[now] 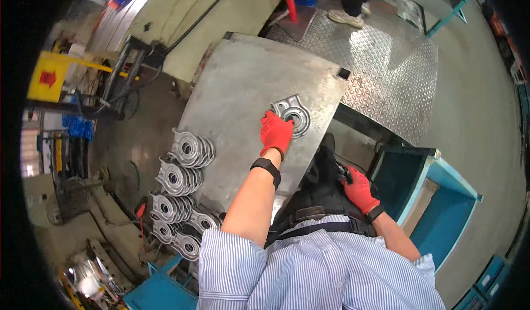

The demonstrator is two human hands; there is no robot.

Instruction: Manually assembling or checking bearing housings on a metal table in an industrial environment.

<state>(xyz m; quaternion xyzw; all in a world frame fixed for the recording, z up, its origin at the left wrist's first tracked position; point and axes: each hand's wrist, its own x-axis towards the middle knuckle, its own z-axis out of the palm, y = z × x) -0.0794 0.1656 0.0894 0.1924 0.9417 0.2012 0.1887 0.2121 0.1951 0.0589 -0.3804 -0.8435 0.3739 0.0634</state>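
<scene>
1. Left hand, red-gloved, arm stretched forward, fingers flat on the metal part; no closed grip.
2. Right hand low by the hip; grip closed on a dark tool.
3. Part sits near the bench right edge; stacked parts line the left edge; open plate between.

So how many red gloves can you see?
2. One red glove is on the left hand, pressing a round metal part on the steel table. The other is on the right hand, low by the person's hip beside the blue bin.
</scene>
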